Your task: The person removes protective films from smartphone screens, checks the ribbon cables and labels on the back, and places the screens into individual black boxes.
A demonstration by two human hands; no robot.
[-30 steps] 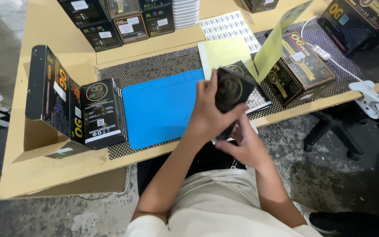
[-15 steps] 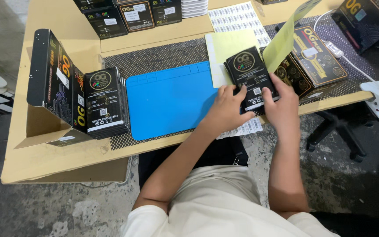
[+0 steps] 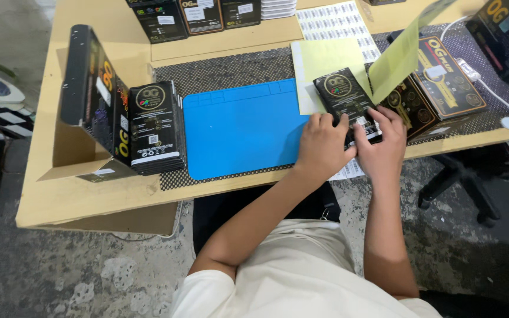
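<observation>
A small black box with a round gold emblem [image 3: 343, 97] lies flat on the table, on a yellow-green sheet [image 3: 325, 65]. My left hand [image 3: 320, 144] rests on its near left edge with the fingers curled over it. My right hand [image 3: 384, 141] presses on its near right corner, where a white sticker shows. Both hands hold the box down. A blue silicone mat [image 3: 240, 126] lies just left of the box.
A stack of matching black boxes [image 3: 154, 126] leans against an open carton [image 3: 92, 100] at the left. Larger black boxes [image 3: 443, 88] sit at the right, a sheet of white labels [image 3: 340, 20] behind. More boxes [image 3: 189, 15] line the back. A chair base [image 3: 460, 188] stands under the table's right end.
The black box was held up in both hands above the table edge; it now lies flat on the table. Both hands came down with it and press its near edge.
</observation>
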